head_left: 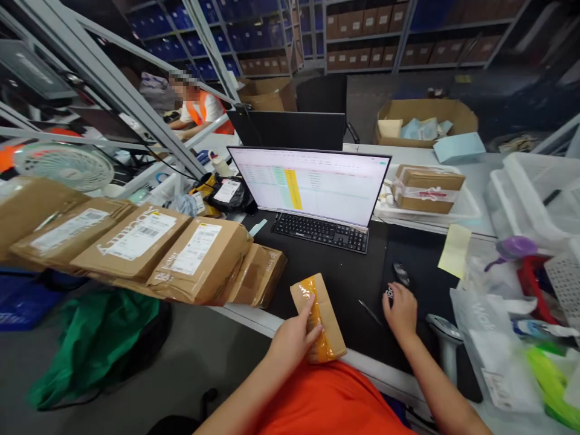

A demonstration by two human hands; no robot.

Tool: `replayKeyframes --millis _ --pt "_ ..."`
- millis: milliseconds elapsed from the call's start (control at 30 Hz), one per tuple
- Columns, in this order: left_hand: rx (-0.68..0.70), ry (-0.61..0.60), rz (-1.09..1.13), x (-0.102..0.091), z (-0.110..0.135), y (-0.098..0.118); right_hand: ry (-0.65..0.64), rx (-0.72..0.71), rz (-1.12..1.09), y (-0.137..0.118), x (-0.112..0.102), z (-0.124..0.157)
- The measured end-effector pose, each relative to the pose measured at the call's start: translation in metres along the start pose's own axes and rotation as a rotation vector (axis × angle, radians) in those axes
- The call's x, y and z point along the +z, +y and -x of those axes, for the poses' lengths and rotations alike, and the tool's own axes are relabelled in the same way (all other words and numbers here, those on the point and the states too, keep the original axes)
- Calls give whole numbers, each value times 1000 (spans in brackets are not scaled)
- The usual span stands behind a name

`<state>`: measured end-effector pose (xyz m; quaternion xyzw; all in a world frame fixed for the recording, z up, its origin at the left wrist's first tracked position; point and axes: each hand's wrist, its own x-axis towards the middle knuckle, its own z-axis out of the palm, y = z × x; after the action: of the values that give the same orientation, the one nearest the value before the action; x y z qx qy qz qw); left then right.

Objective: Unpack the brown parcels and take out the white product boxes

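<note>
My left hand [294, 335] grips a small cardboard box [333, 320] by its left side, with the thumb and a finger across its shiny orange-yellow tape. The box is tilted over the desk's front edge, close to my body. On the right, my right hand [401, 311] has its fingers bent over a small black thing with white lettering [388, 292]. Just beyond those fingertips is a dark computer mouse [401, 275]; I cannot tell whether the lettered thing is part of it. A thin pen-like stick [370, 312] lies between the box and my right hand.
A monitor [312, 187] showing a spreadsheet stands behind a black keyboard [321, 232]. Several labelled parcels [194, 260] line the left edge. To the right are a handheld scanner [446, 338], plastic bags [484, 338] and white baskets [534, 187]. A co-worker [202, 112] sits at back left.
</note>
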<state>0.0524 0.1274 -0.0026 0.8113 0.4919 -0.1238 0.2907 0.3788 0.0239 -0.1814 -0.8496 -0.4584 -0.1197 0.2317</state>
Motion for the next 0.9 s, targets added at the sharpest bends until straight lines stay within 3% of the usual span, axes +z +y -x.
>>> replayKeyframes --millis 100,200,300,400,500,633,700,767,900 --pt "157 -90 -245 -14 -5 -6 -184 -21 -13 -26 -13 48" --pt "399 74 -466 -27 -15 -16 -294 37 -10 -40 -19 88" --pt "757 189 -493 -33 -30 -19 -323 117 -147 -42 -18 97" --pt "985 74 -531 -35 -46 -11 -322 169 -232 -39 -20 83" --pt "991 -4 -526 -38 -56 -4 -327 247 -250 -33 -39 68" --pt "775 65 -431 -46 -67 -9 -242 287 -347 -33 -89 60" --pt "693 96 -369 -48 -74 -12 -229 147 -375 -40 -117 58" --pt "681 82 -330 -51 -80 -11 -319 -68 -345 -50 -139 57" --pt "697 42 -337 -57 -89 0 -450 -385 -142 -68 -153 54"
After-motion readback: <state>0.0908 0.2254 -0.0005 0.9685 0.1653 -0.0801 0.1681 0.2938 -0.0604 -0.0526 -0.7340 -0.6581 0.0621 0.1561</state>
